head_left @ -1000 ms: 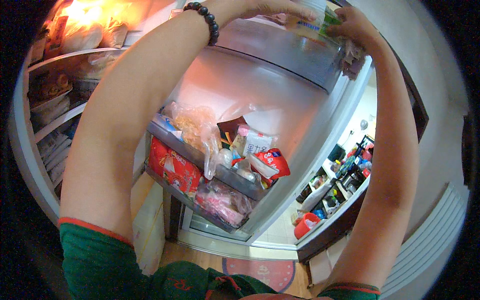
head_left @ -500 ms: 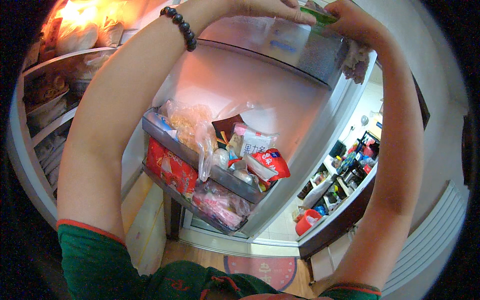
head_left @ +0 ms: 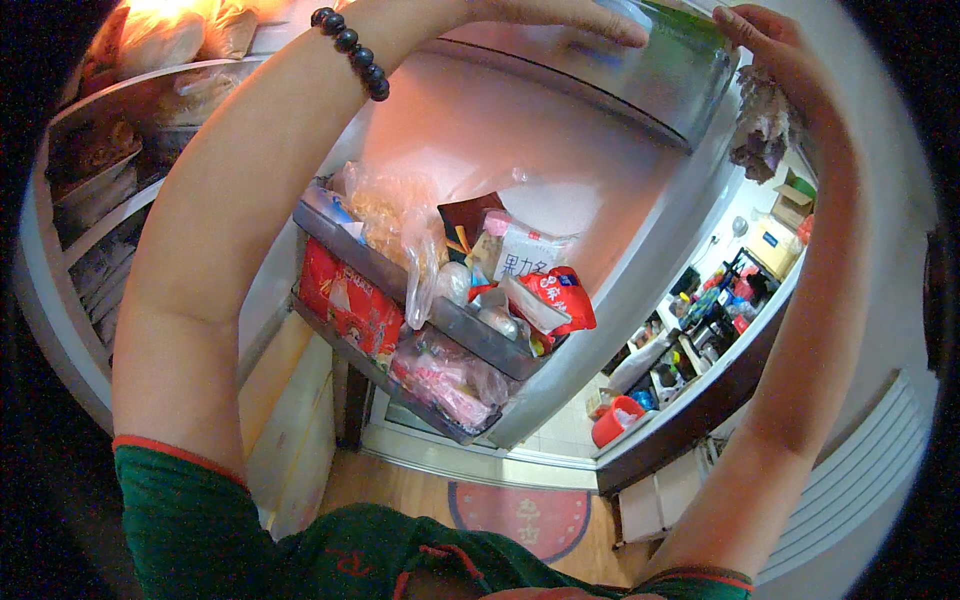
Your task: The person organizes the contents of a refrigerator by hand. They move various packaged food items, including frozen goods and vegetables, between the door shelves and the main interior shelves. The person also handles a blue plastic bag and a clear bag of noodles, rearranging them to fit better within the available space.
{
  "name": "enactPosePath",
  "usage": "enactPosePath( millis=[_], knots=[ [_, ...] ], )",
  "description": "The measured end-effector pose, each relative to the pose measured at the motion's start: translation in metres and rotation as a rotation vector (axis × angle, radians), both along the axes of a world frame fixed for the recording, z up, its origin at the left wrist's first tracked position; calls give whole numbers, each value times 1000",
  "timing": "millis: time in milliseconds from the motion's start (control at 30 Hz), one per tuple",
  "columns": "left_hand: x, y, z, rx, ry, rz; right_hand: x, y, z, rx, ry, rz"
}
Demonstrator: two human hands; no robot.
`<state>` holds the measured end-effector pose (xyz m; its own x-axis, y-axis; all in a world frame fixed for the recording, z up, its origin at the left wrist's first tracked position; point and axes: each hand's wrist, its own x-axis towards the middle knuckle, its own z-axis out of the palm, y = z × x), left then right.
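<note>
The green package [head_left: 688,38] sits at the right end of the refrigerator door's upper bin [head_left: 560,72], close to its right corner and seen partly through the cloudy front wall; its top is cut off by the picture. It lies between the two grips: the left hand [head_left: 550,12] reaches over the bin's front edge, a finger stretched out with its tip just left of the package, while the right hand [head_left: 785,50] is bent at the bin's right corner, fingertips just right of it. Whether either grip pinches anything I cannot tell, since the upper edge crops the left and the right's contact is unclear. A ruffled grey-brown cloth [head_left: 765,125] hangs below the right hand, beside the bin's right edge.
</note>
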<state>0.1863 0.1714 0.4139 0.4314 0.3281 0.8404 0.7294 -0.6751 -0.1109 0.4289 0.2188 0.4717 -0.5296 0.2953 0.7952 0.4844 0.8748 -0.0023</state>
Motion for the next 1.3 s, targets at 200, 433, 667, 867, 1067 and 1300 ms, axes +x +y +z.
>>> enactPosePath(
  millis=[200,433,667,867,1067,1300],
  knots=[
    [11,18,-3,153,11,33,-1,4,-4,-140,-47,-218],
    [8,8,-9,104,-10,40,-33,-19,6,13,-323,-452],
    [9,9,-6,162,31,202,-57,3,21,190,-313,-646],
    [10,23,-2,208,29,181,-69,-2,49,22,-274,-909],
    [6,28,-2,190,53,242,-85,5,29,-317,-165,-647],
    [8,14,0,80,165,191,-36,-25,29,-543,105,-344]
  ],
)
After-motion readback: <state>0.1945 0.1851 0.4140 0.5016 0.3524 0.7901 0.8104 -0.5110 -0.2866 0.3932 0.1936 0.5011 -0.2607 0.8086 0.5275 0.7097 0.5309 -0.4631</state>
